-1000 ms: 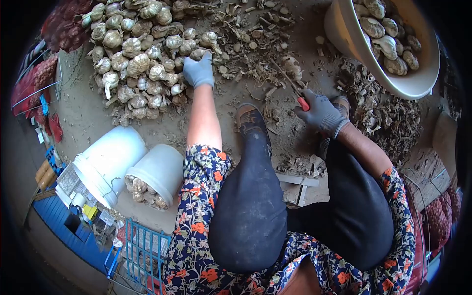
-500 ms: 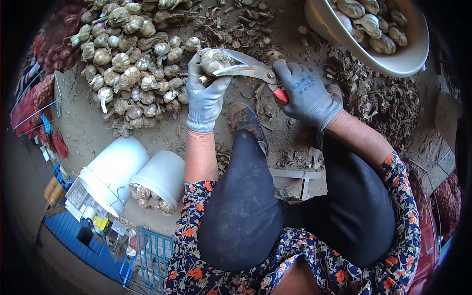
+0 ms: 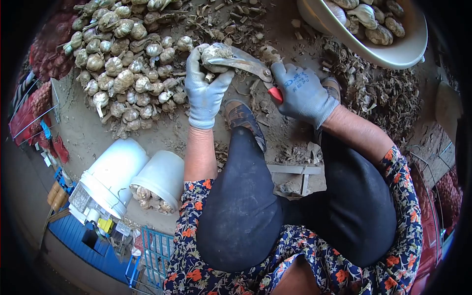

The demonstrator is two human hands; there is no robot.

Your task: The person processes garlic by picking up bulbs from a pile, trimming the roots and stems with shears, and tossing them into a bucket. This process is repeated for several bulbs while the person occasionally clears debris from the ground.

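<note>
My left hand (image 3: 207, 88), in a grey glove, is closed around a garlic bulb (image 3: 215, 53), with a short stem stub showing under it. My right hand (image 3: 302, 96), gloved too, grips red-handled shears (image 3: 246, 66). The shears' blades lie against the bulb, one across its near side and the other along its far side. A large pile of garlic bulbs (image 3: 123, 73) with stems lies on the ground to the left of my left hand.
A pale basin (image 3: 364, 49) of garlic stands at the upper right. Trimmings (image 3: 378, 98) cover the ground below it. Two white buckets, one upright-looking (image 3: 118, 167) and one holding bulbs (image 3: 164, 172), are at lower left. My shoe (image 3: 243, 118) is between my hands.
The view has shifted slightly, so the pile and basin appear higher and further left. Both hands keep their hold, and the shears with the bulb have moved slightly up in view.
</note>
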